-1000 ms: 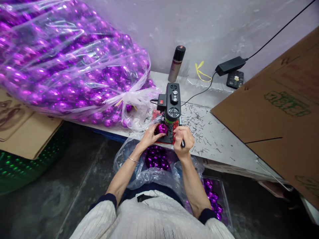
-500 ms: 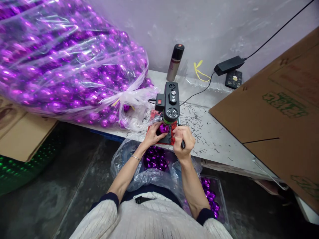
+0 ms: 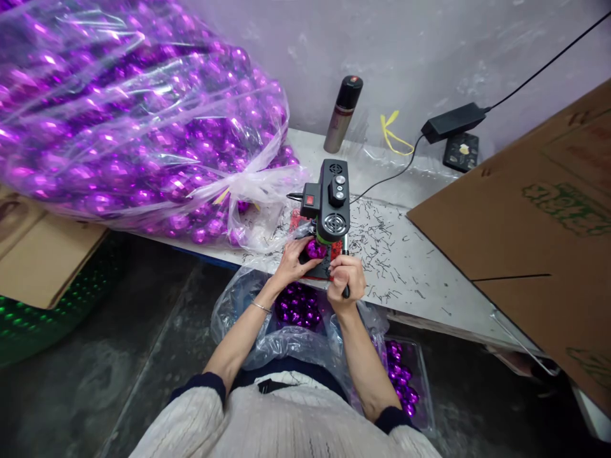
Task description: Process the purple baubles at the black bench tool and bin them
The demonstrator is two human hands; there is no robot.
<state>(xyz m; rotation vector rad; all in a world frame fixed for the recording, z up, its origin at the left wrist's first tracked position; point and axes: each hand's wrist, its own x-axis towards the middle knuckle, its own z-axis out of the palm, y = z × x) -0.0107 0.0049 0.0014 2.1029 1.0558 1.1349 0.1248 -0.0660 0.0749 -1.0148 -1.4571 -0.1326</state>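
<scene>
A shiny purple bauble (image 3: 316, 249) is between the thumb and fingers of my left hand (image 3: 294, 259), under the head of a small black press machine (image 3: 334, 198). My right hand (image 3: 347, 281) is wrapped round the machine's lever (image 3: 346, 291), whose black grip pokes out below the fist. The machine stands on a black and red base (image 3: 336, 249) near the table's front edge. Directly below, an open clear plastic bag (image 3: 248, 299) holds many purple baubles (image 3: 298, 305). Where the bauble meets the machine is hidden by the machine's head.
A large tied bag of purple baubles (image 3: 143, 140) fills the left. Behind the machine stand a spray can (image 3: 342, 114), a yellow tie (image 3: 395, 135) and a power adapter (image 3: 452, 122). Small dark wire bits (image 3: 382, 248) litter the table (image 3: 429, 289). A cardboard box (image 3: 534, 229) blocks the right.
My right hand and the lever have shifted slightly down and toward me. My left hand stays on the bauble beneath the machine. The whole view has shifted a little.
</scene>
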